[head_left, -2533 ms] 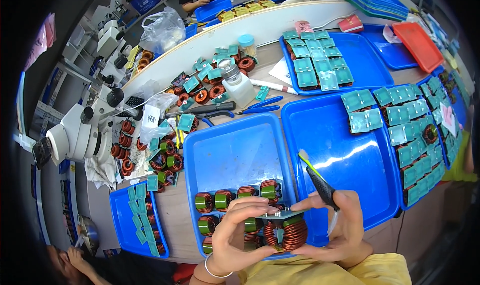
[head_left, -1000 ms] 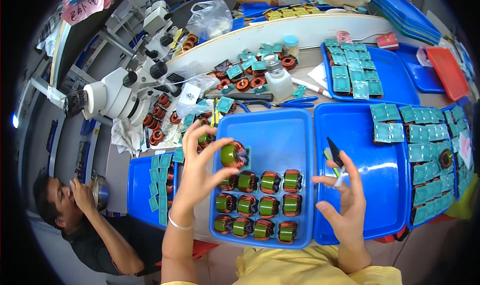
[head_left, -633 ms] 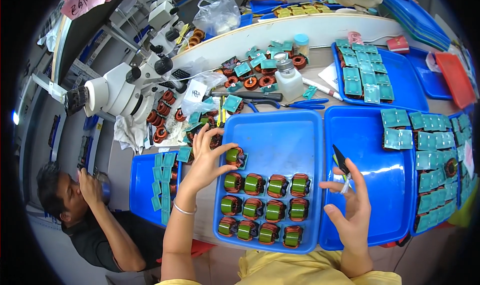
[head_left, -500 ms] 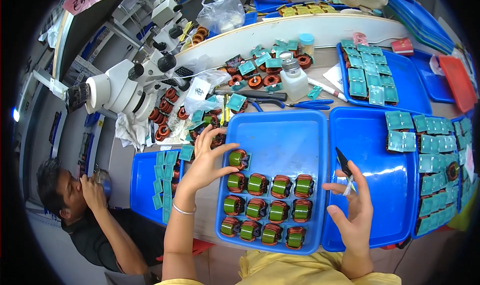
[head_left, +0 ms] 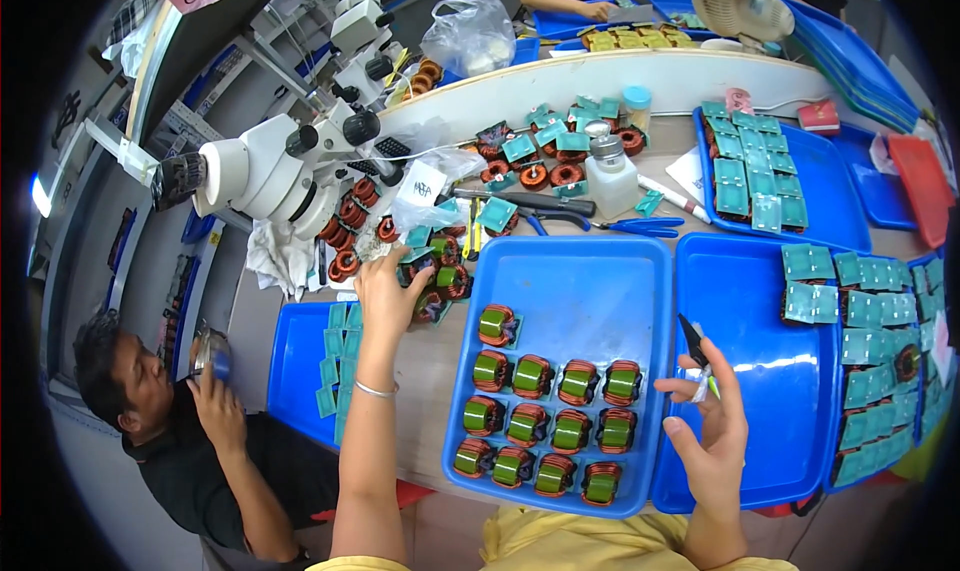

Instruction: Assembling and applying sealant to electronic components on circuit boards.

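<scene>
My left hand (head_left: 385,289) reaches into the pile of copper-wound coils beyond the blue tray's left side. Its thumb and fingers are closed about a coil (head_left: 418,264) with a teal board, partly hidden by the hand. My right hand (head_left: 712,426) is above the gap between two trays, its fingers curled round black-tipped tweezers (head_left: 690,339) and the thumb apart. In the tray (head_left: 570,271) in front of me, several coils with green bands (head_left: 532,375) stand in rows. A single coil (head_left: 497,325) sits at the upper left of those rows.
On the right, another blue tray (head_left: 740,451) bears teal-board coils (head_left: 865,346). Blue-handled pliers (head_left: 640,228), a clear bottle (head_left: 610,181) and a microscope (head_left: 250,171) are beyond. A co-worker (head_left: 190,441) sits at left near a blue tray (head_left: 295,361).
My left hand has moved from the single coil in the tray out to the coil pile, leaving that coil behind. My right hand keeps its tweezers. The whole view has shifted slightly.
</scene>
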`<state>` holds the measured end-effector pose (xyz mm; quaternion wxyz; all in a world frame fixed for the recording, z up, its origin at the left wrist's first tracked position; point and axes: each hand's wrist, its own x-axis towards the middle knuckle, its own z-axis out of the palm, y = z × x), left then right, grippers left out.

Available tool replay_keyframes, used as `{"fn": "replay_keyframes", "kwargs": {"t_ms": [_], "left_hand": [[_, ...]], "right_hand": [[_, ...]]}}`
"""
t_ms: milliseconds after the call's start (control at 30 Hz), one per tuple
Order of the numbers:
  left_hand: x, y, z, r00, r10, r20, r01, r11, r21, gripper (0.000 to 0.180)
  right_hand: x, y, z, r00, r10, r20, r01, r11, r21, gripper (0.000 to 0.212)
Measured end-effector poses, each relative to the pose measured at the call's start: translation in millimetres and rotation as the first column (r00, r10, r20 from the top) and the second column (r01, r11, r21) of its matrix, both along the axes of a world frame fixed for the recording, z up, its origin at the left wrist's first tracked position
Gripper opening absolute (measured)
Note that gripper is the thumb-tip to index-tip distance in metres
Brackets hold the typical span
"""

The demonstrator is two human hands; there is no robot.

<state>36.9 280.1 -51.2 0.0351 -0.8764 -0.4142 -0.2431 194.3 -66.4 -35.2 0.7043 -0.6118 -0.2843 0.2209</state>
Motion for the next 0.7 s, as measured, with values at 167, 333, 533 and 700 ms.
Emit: {"fn": "replay_keyframes", "kwargs": {"t_ms": [167, 333, 533, 700], "left_hand": [[6, -24, 2, 0.912, -0.185, 0.367, 0.199, 0.98, -0.002, 0.039], [26, -105, 39, 0.584, 0.031, 0.811, 0.705, 0.476, -0.526, 0.03], [46, -182, 58, 0.611, 0.098, 0.785, 0.79, -0.01, -0.613, 0.027], [57, -197, 52, 0.565, -0.163, 0.809, 0.779, -0.217, -0.588, 0.042]], "right_hand": [[1, 0, -5, 1.0, -0.007, 0.004, 0.007, 1.0, 0.011, 0.07], [1, -5, -6, 0.996, -0.009, 0.094, 0.004, 0.999, 0.054, 0.071], [2, -4, -8, 0.886, 0.004, 0.463, -0.06, 0.993, 0.106, 0.092], [0, -7, -12, 0.91, 0.014, 0.415, -0.062, 0.993, 0.102, 0.088]]}}
